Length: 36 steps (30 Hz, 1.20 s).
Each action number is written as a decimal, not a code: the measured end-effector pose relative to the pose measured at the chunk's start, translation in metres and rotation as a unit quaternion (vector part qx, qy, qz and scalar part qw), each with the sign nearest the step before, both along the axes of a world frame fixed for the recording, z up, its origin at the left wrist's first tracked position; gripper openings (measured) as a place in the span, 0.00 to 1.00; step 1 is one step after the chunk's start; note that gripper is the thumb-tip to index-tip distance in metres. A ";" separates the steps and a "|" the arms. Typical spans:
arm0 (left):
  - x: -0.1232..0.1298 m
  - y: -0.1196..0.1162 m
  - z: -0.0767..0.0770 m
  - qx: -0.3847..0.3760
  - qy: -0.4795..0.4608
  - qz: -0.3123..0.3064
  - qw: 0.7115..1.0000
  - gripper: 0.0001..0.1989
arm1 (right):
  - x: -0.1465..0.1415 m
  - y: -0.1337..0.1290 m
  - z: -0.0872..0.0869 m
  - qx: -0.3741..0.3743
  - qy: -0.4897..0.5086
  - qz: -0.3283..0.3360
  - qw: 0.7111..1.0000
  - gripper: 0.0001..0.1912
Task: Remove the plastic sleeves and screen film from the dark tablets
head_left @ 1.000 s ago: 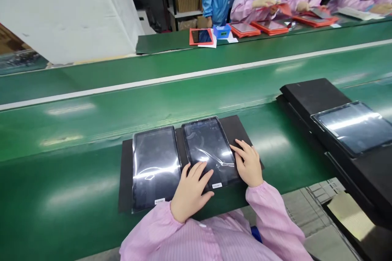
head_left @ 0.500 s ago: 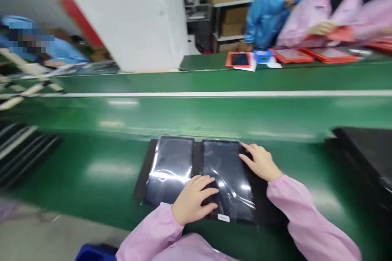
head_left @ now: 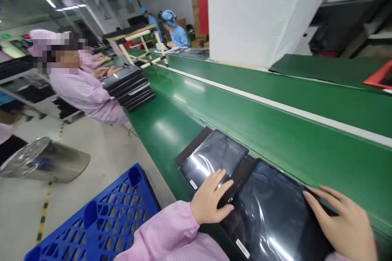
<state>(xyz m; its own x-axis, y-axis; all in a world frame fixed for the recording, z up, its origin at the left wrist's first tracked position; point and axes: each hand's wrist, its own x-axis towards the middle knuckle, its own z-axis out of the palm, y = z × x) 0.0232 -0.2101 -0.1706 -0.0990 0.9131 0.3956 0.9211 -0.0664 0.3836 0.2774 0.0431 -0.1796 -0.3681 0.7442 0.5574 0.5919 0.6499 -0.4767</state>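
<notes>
Two dark, glossy tablet-like panels in clear film lie side by side on a black tray on the green bench. The left panel and the right panel each carry a small white label at the near edge. My left hand rests with fingers spread over the gap between them, touching the near side. At the far right edge of the right panel is my right hand, its fingers stretched out along that edge. Neither hand is wrapped round anything. Part of the black tray shows at the left.
A stack of black trays stands farther along the green bench, beside a co-worker in pink. On the floor to the left are a blue plastic pallet and a metal bin. A white pillar rises behind the bench.
The view has swung to the left, bringing the pallet, bin and co-worker in pink into sight. Both hands remain at the panels, fingers still spread.
</notes>
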 end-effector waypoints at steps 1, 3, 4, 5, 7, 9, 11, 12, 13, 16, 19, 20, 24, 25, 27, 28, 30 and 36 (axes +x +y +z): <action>0.001 -0.001 0.001 -0.019 0.010 0.002 1.000 0.35 | -0.002 -0.004 0.004 -0.003 -0.009 0.020 1.000 0.12; 0.001 -0.004 0.004 -0.057 0.033 -0.014 0.998 0.37 | -0.005 -0.013 0.010 -0.006 0.028 0.037 0.999 0.12; 0.001 -0.006 0.005 -0.073 0.044 -0.024 0.996 0.38 | -0.006 -0.018 0.012 -0.020 0.041 0.048 0.998 0.11; 0.001 -0.008 0.007 -0.084 0.053 -0.033 0.995 0.39 | -0.007 -0.023 0.013 -0.039 0.054 0.063 0.996 0.10; 0.000 -0.013 0.009 -0.098 0.065 -0.049 0.992 0.40 | -0.005 -0.032 0.013 -0.080 0.071 0.091 0.990 0.07; -0.001 -0.016 0.012 -0.113 0.071 -0.064 0.989 0.41 | 0.000 -0.040 0.014 -0.125 0.094 0.115 0.981 0.05; -0.002 -0.019 0.017 -0.136 0.068 -0.078 0.985 0.42 | 0.005 -0.044 0.017 -0.171 0.124 0.131 0.969 0.05; -0.003 -0.019 0.019 -0.150 0.064 -0.083 0.983 0.42 | 0.008 -0.045 0.018 -0.193 0.140 0.137 0.961 0.04; -0.005 -0.019 0.022 -0.165 0.059 -0.089 0.980 0.42 | 0.010 -0.045 0.019 -0.214 0.156 0.141 0.954 0.04; -0.011 -0.017 0.031 -0.209 0.038 -0.109 0.971 0.42 | 0.014 -0.040 0.022 -0.267 0.205 0.146 0.930 0.04; -0.020 -0.015 0.040 -0.245 0.011 -0.126 0.961 0.43 | 0.015 -0.036 0.021 -0.304 0.248 0.141 0.909 0.05; -0.023 -0.014 0.042 -0.256 0.002 -0.129 0.958 0.43 | 0.015 -0.034 0.020 -0.313 0.261 0.138 0.903 0.06; -0.032 -0.015 0.048 -0.279 -0.020 -0.132 0.951 0.40 | 0.012 -0.032 0.021 -0.334 0.300 0.122 0.885 0.08; -0.034 -0.016 0.049 -0.279 -0.022 -0.130 0.951 0.38 | 0.012 -0.032 0.022 -0.339 0.306 0.120 0.882 0.08; -0.036 -0.018 0.048 -0.274 -0.023 -0.126 0.953 0.37 | 0.012 -0.031 0.025 -0.349 0.312 0.115 0.876 0.08; -0.036 -0.019 0.047 -0.270 -0.022 -0.124 0.955 0.36 | 0.012 -0.030 0.026 -0.353 0.314 0.114 0.874 0.08; -0.038 -0.021 0.045 -0.261 -0.020 -0.122 0.957 0.36 | 0.014 -0.029 0.029 -0.362 0.315 0.110 0.870 0.07; -0.043 -0.020 0.042 -0.255 -0.013 -0.128 0.958 0.33 | 0.018 -0.025 0.030 -0.376 0.325 0.107 0.861 0.08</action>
